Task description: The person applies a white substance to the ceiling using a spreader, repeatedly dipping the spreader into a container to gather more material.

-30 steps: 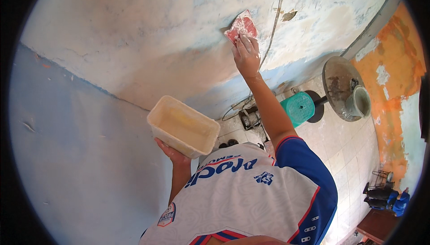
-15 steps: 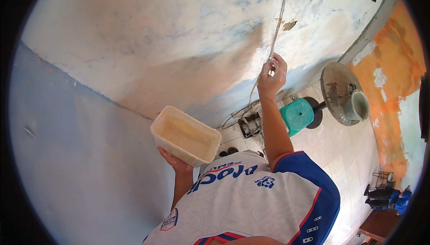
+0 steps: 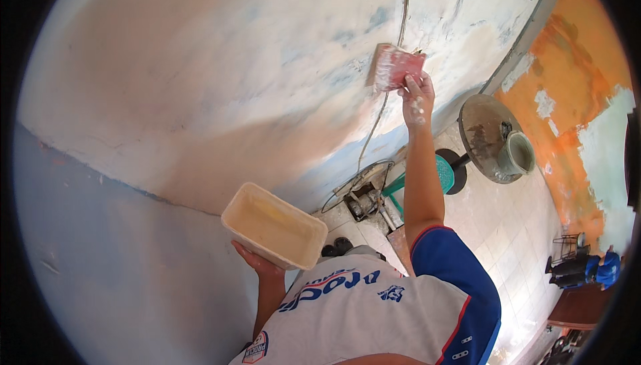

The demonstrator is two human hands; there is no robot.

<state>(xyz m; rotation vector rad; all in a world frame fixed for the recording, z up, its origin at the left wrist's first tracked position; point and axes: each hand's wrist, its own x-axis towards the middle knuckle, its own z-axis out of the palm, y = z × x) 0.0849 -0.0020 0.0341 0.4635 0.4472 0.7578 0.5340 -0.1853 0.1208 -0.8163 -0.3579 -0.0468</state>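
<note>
Putty tub [image 3: 275,226] sat level on left hand [image 3: 257,266]; right hand [image 3: 416,98] gripped red scraper [image 3: 398,66] flat against wall [image 3: 200,84]. I judged cable [image 3: 374,124] beside it could snag the blade.

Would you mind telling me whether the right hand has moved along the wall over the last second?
Yes. The right hand dipped down the cable half a second ago, then rose again, pressing the red scraper beside it.
</note>
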